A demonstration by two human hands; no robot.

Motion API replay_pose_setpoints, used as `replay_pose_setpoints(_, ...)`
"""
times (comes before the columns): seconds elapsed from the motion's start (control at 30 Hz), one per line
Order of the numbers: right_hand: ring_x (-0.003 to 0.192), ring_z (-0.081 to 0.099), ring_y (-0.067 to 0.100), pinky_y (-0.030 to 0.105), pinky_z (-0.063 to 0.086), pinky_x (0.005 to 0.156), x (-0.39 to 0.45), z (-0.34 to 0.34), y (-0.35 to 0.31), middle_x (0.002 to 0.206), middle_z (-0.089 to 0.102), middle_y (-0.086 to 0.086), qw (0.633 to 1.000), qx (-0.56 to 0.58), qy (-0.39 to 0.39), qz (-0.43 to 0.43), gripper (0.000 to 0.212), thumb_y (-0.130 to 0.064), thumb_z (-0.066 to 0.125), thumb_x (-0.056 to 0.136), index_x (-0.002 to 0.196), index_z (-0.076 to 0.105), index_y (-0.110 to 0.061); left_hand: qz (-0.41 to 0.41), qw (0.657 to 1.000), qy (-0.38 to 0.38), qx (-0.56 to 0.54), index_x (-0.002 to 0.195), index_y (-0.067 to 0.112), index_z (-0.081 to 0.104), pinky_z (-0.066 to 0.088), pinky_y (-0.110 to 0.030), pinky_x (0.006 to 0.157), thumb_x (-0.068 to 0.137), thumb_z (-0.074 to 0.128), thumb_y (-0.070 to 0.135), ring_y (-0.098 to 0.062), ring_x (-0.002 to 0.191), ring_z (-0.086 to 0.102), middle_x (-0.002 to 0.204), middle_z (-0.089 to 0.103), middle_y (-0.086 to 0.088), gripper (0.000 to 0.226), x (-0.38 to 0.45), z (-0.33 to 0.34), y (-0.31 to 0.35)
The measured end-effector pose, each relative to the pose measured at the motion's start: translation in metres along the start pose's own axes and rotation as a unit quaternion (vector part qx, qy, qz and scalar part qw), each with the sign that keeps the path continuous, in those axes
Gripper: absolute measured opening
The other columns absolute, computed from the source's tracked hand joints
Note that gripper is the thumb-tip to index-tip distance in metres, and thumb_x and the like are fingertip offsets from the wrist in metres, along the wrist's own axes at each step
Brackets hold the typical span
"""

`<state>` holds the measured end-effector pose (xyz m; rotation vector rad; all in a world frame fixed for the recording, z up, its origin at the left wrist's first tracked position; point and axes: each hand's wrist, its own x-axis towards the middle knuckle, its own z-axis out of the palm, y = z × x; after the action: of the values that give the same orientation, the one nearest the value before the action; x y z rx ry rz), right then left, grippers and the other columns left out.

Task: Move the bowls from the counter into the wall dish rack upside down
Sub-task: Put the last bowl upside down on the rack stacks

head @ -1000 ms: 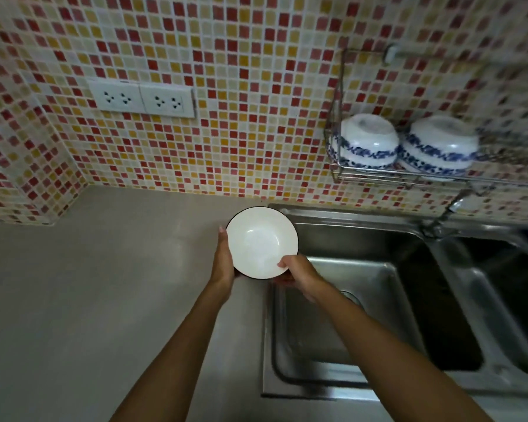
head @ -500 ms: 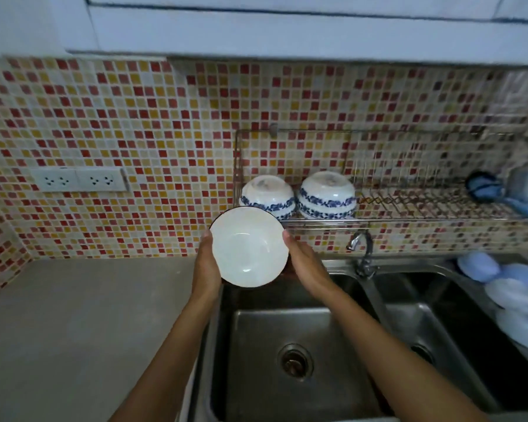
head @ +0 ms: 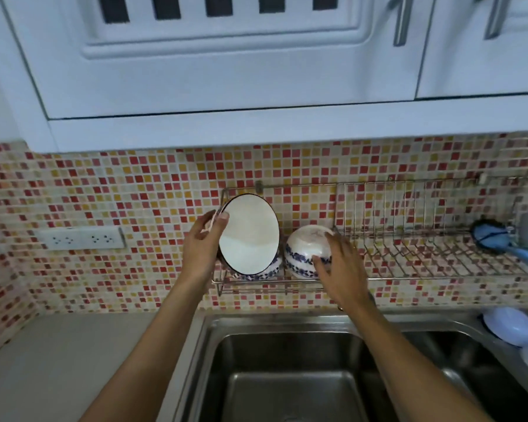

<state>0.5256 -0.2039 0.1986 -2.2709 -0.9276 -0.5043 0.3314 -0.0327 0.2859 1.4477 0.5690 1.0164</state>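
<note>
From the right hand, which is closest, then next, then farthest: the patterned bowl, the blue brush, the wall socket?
1. Patterned bowl: under the right hand's fingers, in the rack.
2. Blue brush: at the rack's right end.
3. Wall socket: far left on the tiles.

My only view comes from the camera on my head, wide-angle, facing forward at the tiled wall and tilted slightly down. It sits close, at arm's reach of the wall dish rack (head: 378, 239), which crosses the middle and right of the frame. White cabinet doors (head: 226, 56) fill the top, the sink (head: 287, 376) the bottom centre, and the surface (head: 58, 360) the lower left. My forearms enter from the bottom edge. Straight lines bow near the borders.
</note>
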Motion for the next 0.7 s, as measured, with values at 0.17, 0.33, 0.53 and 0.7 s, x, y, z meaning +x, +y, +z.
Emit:
replay_pose_setpoints(0.17,0.139,0.034,0.035,0.053,0.031,0.112,-0.003,0.018,0.006,0.153,0.034,0.014,0.996,-0.093,-0.005,-0.013,0.065,-0.052,0.028,0.09,0.149,0.024,-0.025,0.18,0.973,0.009,0.146,0.12,0.044,0.054,0.057,-0.039,0.085,0.074,0.073,0.049,-0.016,0.103,0.062,0.115,0.065,0.001,0.05,0.019,0.023,0.004)
replay_pose_setpoints(0.33,0.138,0.036,0.037,0.053,0.034,0.11,-0.002,0.02,0.009,0.153,0.034,0.015,0.996,-0.093,-0.014,-0.009,0.064,-0.048,0.032,0.089,0.149,0.025,-0.026,0.341,0.867,-0.008,0.363,0.133,0.024,0.05,0.048,-0.036,0.093,0.066,0.078,0.049,-0.026,0.111,0.048,0.12,0.047,-0.014,0.076,0.037,0.037,-0.017)
replay_pose_setpoints(0.53,0.133,0.043,0.037,0.052,0.04,0.104,-0.002,0.019,0.008,0.15,0.039,0.016,0.996,-0.092,-0.004,-0.013,0.063,-0.044,0.035,0.087,0.147,0.031,-0.024,0.409,0.753,-0.05,0.513,0.132,0.024,0.042,0.043,-0.05,0.099,0.067,0.078,0.05,-0.039,0.12,0.04,0.131,0.044,-0.023,0.078,0.056,0.033,-0.05)
replay_pose_setpoints(0.7,0.135,0.041,0.036,0.05,0.042,0.105,-0.003,0.02,0.009,0.151,0.037,0.015,0.996,-0.093,-0.008,-0.011,0.063,-0.042,0.038,0.088,0.148,0.03,-0.024,0.396,0.708,-0.098,0.576,0.13,0.02,0.049,0.048,-0.053,0.095,0.066,0.076,0.054,-0.04,0.117,0.044,0.129,0.049,-0.024,0.077,0.058,0.034,-0.072)
